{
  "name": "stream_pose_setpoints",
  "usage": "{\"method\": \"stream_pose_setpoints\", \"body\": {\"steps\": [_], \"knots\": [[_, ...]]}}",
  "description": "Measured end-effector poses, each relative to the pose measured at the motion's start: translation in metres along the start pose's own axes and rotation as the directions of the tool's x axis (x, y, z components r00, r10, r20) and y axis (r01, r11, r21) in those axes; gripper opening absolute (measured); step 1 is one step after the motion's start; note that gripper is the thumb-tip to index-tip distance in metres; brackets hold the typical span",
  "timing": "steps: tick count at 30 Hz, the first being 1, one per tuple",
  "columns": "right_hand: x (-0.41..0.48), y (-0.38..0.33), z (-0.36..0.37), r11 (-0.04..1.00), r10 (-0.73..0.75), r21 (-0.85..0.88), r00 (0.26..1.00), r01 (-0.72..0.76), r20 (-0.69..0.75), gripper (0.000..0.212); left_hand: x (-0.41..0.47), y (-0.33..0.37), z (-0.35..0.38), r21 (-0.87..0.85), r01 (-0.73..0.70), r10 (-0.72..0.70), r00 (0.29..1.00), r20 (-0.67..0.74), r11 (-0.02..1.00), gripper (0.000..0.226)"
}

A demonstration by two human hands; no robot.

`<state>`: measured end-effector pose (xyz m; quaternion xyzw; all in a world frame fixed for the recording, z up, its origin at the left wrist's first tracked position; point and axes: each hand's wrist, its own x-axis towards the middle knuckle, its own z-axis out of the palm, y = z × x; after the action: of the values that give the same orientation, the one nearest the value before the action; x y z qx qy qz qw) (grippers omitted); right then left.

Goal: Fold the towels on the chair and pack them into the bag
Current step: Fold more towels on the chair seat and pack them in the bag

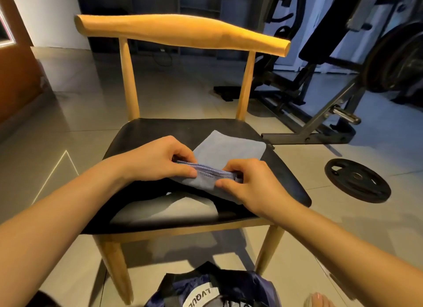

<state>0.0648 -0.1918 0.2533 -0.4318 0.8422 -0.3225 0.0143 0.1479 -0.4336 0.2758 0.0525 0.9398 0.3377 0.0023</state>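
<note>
A light blue towel [229, 149] lies on the black seat of a wooden chair [146, 134], its far part flat and its near edge lifted. My left hand [160, 160] pinches the left end of that stitched near edge. My right hand [249, 183] pinches the right end of the same edge, thumb on the cloth. A dark blue bag [212, 288] with a white label lies open on the floor below the chair's front edge. Another towel is not in view.
A weight bench frame [320, 114] stands to the right of the chair. A black weight plate [357, 180] lies on the tiled floor at the right. A bare foot [318, 300] shows at the bottom right. An orange-brown door [16, 77] is at the left.
</note>
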Motion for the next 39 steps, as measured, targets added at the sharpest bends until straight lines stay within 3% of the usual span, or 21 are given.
{"method": "stream_pose_setpoints", "body": {"steps": [6,8,11,15,21,24,29,33,35,37,39], "knots": [[-0.007,0.020,-0.017,0.985,0.050,0.149,0.971,-0.086,0.232,0.011,-0.013,-0.014,-0.003,-0.094,0.041,-0.031,0.995,0.097,0.995,0.005],[-0.011,0.019,-0.020,0.991,0.031,0.120,0.963,-0.065,0.267,0.013,-0.016,-0.016,-0.003,-0.158,0.078,-0.058,0.990,0.129,0.984,0.017],[-0.015,0.019,-0.018,0.995,0.082,0.036,0.952,-0.097,0.294,0.029,-0.020,-0.016,0.001,-0.191,0.152,-0.115,0.975,0.192,0.970,0.041],[-0.018,0.019,-0.014,0.979,0.204,-0.033,0.946,-0.202,0.254,0.046,-0.018,-0.014,0.006,-0.258,0.272,-0.231,0.956,0.180,0.927,0.037],[-0.022,0.021,-0.015,0.949,0.307,-0.009,0.916,-0.316,0.257,0.045,-0.007,-0.011,0.007,-0.218,0.388,-0.386,0.921,0.052,0.896,0.009],[-0.023,0.026,-0.017,0.903,0.392,0.094,0.892,-0.420,0.224,0.040,-0.006,-0.014,0.008,-0.231,0.416,-0.419,0.907,0.037,0.879,0.013],[-0.023,0.028,-0.017,0.826,0.467,0.167,0.819,-0.538,0.332,0.035,-0.005,-0.013,0.010,-0.156,0.473,-0.469,0.881,0.067,0.867,0.027],[-0.021,0.027,-0.014,0.842,0.475,0.125,0.830,-0.526,0.294,0.035,-0.003,-0.010,0.012,-0.085,0.486,-0.486,0.873,0.019,0.870,0.019],[-0.020,0.028,-0.010,0.889,0.444,0.022,0.875,-0.456,0.194,0.035,-0.004,-0.010,0.016,-0.060,0.431,-0.434,0.900,-0.043,0.900,0.009],[-0.024,0.029,-0.005,0.934,0.315,-0.180,0.949,-0.309,0.008,0.032,-0.007,-0.010,0.021,-0.041,0.310,-0.312,0.942,-0.123,0.950,0.013],[-0.033,0.029,0.002,0.935,0.053,-0.345,0.993,-0.087,-0.106,0.024,-0.012,-0.010,0.025,0.027,0.181,-0.173,0.968,-0.183,0.983,0.017]]}}
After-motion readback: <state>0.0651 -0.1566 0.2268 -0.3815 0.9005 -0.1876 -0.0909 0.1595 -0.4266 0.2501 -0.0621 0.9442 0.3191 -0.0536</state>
